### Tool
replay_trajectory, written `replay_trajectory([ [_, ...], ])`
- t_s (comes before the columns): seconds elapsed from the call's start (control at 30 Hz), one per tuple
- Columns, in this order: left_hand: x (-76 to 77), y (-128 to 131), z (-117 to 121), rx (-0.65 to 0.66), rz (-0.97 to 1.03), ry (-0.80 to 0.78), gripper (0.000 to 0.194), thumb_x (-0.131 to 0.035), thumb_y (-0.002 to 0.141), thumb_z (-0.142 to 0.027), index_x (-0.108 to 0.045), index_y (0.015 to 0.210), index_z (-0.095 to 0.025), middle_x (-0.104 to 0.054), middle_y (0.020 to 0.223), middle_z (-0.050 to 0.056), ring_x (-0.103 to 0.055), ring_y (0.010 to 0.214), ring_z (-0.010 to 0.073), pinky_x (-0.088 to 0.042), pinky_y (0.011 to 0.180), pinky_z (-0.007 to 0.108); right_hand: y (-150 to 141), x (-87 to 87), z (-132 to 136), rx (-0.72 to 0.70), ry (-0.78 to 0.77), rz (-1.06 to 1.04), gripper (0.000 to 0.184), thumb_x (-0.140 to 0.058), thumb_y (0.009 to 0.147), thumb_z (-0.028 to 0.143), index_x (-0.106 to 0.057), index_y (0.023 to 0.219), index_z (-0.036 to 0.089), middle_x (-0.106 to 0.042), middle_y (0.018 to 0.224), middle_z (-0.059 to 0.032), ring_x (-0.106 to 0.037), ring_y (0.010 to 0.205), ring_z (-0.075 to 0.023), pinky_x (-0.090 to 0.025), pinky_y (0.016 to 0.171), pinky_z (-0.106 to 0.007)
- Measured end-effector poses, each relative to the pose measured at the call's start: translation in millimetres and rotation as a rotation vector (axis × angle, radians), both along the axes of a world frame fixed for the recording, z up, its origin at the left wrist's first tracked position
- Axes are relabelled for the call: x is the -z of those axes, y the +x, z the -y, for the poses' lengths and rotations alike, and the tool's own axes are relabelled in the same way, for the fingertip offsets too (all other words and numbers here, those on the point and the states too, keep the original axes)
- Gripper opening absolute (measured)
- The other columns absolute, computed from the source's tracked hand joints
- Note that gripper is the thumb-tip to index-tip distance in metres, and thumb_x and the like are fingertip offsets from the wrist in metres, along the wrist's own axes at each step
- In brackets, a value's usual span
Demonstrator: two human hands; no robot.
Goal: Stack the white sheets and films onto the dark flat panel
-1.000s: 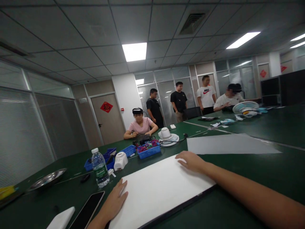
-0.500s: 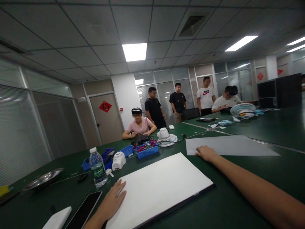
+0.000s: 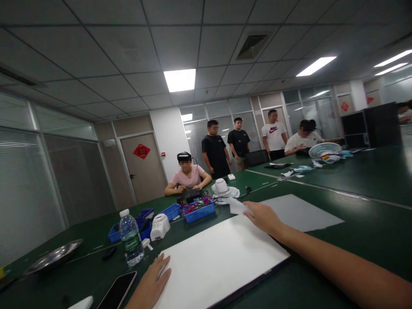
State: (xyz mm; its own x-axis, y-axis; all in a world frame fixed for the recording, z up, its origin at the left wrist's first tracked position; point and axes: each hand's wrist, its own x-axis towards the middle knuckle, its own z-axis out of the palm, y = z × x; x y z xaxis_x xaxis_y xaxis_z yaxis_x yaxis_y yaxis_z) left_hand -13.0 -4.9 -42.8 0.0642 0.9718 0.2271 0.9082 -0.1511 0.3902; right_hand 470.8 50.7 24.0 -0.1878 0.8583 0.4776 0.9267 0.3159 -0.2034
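Note:
A white board or pad (image 3: 219, 257) with a dark edge lies in front of me on the green table. My left hand (image 3: 154, 274) rests on its left edge, fingers spread. My right hand (image 3: 262, 216) pinches the near-left part of a thin, greyish-white sheet of paper (image 3: 299, 212). The held corner is lifted and bent up above the board's far right side, while the rest of the sheet stretches right over the table.
A water bottle (image 3: 131, 240), a phone (image 3: 118, 289) and a metal plate (image 3: 54, 256) are at left. Beyond the board are a white fan part (image 3: 160, 226), a blue bin of wires (image 3: 199, 214) and a fan head (image 3: 222, 191). A person (image 3: 188, 176) sits opposite; others stand behind.
My right hand has moved left and toward the board, pulling the sheet along and raising its corner. My left hand stays on the board. The view has tilted slightly upward.

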Motion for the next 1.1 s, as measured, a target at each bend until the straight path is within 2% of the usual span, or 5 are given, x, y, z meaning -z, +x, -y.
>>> replay_trajectory([
  [0.17,0.1,0,0,0.0,0.003,-0.021,0.071,-0.043,0.087,-0.064,-0.055,0.14,-0.017,-0.037,0.158,0.01,-0.03,0.148,0.0284,-0.022,0.122,0.047,-72,11.6,54,-0.362,-0.098,0.038,0.058,-0.056,0.087,0.064,-0.058,0.134,0.03,-0.072,0.117,-0.0069,-0.066,0.106,-0.0281,-0.048,0.091,-0.038],
  [0.3,-1.1,1,0,0.002,-0.005,-0.037,0.076,-0.04,0.088,-0.065,-0.053,0.142,-0.014,-0.036,0.159,0.014,-0.029,0.148,0.0308,-0.019,0.122,0.049,-94,14.9,81,-0.608,-0.22,0.04,0.071,-0.052,0.084,0.073,-0.055,0.139,0.029,-0.069,0.124,-0.0101,-0.064,0.111,-0.0312,-0.047,0.092,-0.041],
  [0.4,-1.6,1,1,0.008,-0.005,-0.045,0.077,-0.039,0.087,-0.066,-0.052,0.142,-0.013,-0.036,0.159,0.014,-0.027,0.148,0.0311,-0.018,0.123,0.049,-86,8.9,76,-0.525,-0.137,0.042,0.057,-0.041,0.095,0.062,-0.056,0.137,0.028,-0.065,0.13,-0.0096,-0.061,0.116,-0.0278,-0.044,0.097,-0.039],
  [0.6,-0.8,1,1,0.005,0.004,-0.067,0.078,-0.038,0.088,-0.066,-0.049,0.144,-0.012,-0.034,0.16,0.013,-0.024,0.15,0.0307,-0.016,0.124,0.049,-58,9.9,41,-0.139,-0.085,0.184,0.044,-0.04,0.096,0.044,-0.071,0.103,0.014,-0.073,0.094,-0.0199,-0.068,0.09,-0.032,-0.047,0.08,-0.042],
  [1.1,-0.1,0,-2,-0.026,0.078,-0.011,0.081,-0.049,0.08,-0.064,-0.053,0.14,-0.009,-0.037,0.158,0.018,-0.032,0.147,0.0312,-0.019,0.123,0.047,-102,16.2,101,-0.627,-0.108,0.175,0.06,-0.045,0.09,0.063,-0.066,0.122,0.017,-0.072,0.107,-0.0143,-0.065,0.099,-0.0282,-0.045,0.087,-0.038],
])
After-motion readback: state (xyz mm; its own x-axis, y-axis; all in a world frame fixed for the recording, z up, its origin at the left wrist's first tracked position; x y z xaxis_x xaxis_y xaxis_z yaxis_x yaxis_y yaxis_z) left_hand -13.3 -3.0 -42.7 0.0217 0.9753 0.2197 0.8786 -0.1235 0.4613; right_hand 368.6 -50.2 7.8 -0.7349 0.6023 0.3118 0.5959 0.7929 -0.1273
